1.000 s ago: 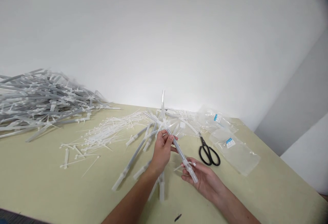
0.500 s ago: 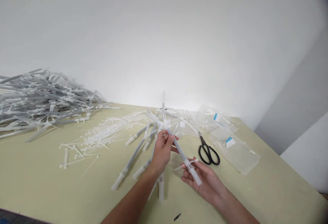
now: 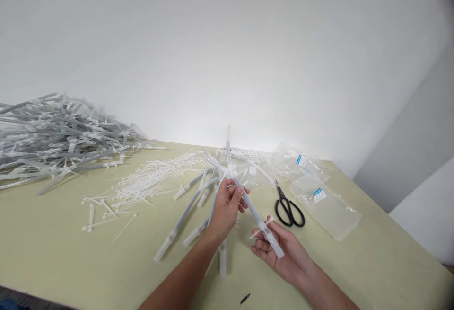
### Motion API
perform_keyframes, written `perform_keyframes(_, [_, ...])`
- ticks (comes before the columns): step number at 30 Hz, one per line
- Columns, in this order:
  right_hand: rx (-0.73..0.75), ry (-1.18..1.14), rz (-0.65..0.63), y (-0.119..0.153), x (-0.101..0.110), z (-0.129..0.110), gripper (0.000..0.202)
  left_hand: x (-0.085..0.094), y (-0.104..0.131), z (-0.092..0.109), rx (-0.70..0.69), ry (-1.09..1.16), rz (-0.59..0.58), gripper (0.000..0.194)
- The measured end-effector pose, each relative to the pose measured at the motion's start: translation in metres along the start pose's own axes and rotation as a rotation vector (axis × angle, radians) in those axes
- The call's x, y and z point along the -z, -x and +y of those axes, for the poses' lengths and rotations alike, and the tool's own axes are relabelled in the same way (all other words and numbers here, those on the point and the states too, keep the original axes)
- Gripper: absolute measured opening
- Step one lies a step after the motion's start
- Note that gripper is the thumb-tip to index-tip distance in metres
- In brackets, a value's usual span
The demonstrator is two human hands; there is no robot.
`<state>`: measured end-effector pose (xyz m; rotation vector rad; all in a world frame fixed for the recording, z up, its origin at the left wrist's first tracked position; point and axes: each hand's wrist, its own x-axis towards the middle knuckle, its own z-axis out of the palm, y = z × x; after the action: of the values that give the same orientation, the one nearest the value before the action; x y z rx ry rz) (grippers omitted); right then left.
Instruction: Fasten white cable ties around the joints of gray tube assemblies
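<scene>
My left hand [image 3: 226,206] is closed around a clear, grey-tinted plastic tube [image 3: 252,209] that belongs to a branching tube assembly. The tube slants down to the right and ends in a paler sleeve [image 3: 275,246]. Beside that sleeve, my right hand [image 3: 289,253] is turned palm up with its fingers curled behind the tube. A white cable tie [image 3: 254,235] lies across the tube at the sleeve's upper end, its head at my right fingertips. Other branches [image 3: 184,220] of clear tubing spread over the table below and left of my left hand.
Loose white cable ties [image 3: 149,182] lie left of centre. A large heap of grey tubes [image 3: 67,139] fills the far left. Black-handled scissors [image 3: 289,213] and clear plastic bags [image 3: 333,215] with blue-and-white labels are on the right. A pale wall [image 3: 227,54] rises behind the table [image 3: 117,272].
The tube's lower end has shifted slightly right and down. The cable tie now sits closer across the tube at the sleeve's upper end. My left hand still grips the tube.
</scene>
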<state>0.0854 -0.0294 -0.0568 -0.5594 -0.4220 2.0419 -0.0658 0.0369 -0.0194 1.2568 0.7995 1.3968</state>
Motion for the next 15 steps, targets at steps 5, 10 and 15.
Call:
perform_keyframes(5, [0.018, 0.006, 0.056, -0.0009, 0.0010, 0.0003, 0.019, 0.0002, -0.0004, 0.0010, 0.004, -0.003, 0.007, 0.028])
perform_keyframes(10, [0.063, 0.021, 0.085, -0.0015, 0.0019, -0.0008, 0.012, 0.0000, -0.0013, -0.0013, 0.007, 0.015, 0.016, 0.030])
perform_keyframes(15, [0.058, 0.078, 0.029, 0.0012, -0.0022, -0.0015, 0.014, -0.0018, 0.0009, -0.0019, -0.010, -0.010, 0.003, 0.027])
